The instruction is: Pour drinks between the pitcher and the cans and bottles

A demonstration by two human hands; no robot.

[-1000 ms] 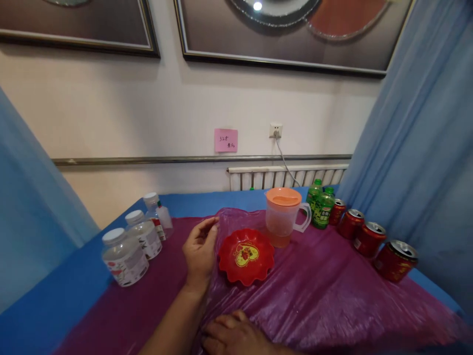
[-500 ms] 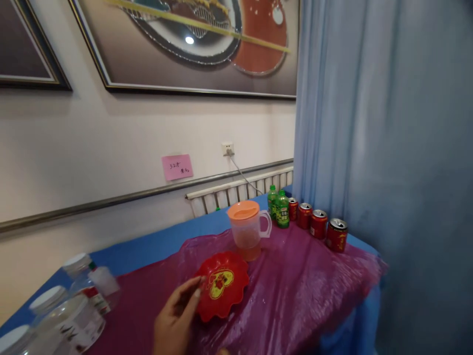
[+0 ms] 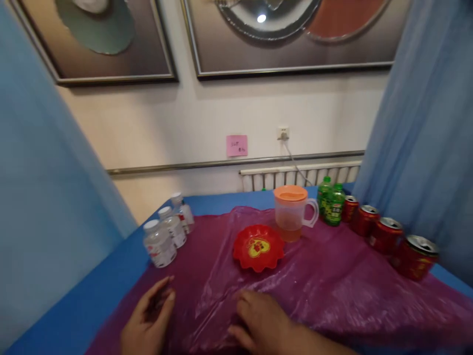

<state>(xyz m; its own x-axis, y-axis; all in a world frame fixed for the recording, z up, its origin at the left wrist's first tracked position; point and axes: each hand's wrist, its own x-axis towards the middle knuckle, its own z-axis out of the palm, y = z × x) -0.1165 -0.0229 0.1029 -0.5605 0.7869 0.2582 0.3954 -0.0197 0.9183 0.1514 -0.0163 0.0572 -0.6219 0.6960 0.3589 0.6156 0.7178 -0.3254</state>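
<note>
My left hand [image 3: 150,315] is at the lower left with its fingers curved and apart, nothing in it. It is nearest to a clear plastic bottle [image 3: 160,246] with a white cap. My right hand [image 3: 260,318] hovers low over the purple plastic sheet [image 3: 207,276], fingers bent downward and blurred; whether it touches the sheet I cannot tell. Beyond my right hand lies a red scalloped plate [image 3: 242,249] with a yellow heart design. Just behind the plate stands a clear pitcher [image 3: 288,214] with an orange lid and some amber liquid at the bottom.
Several white-capped clear bottles [image 3: 173,227] line the left side. Two green bottles [image 3: 334,209] and several red cans [image 3: 386,236] form a row at the right. The blue table covering [image 3: 103,276] shows around the sheet. Blue curtains [image 3: 421,123] hang on both sides.
My left hand has let go of the red plate and moved left, away from it. My right hand has come into view. The camera has turned left.
</note>
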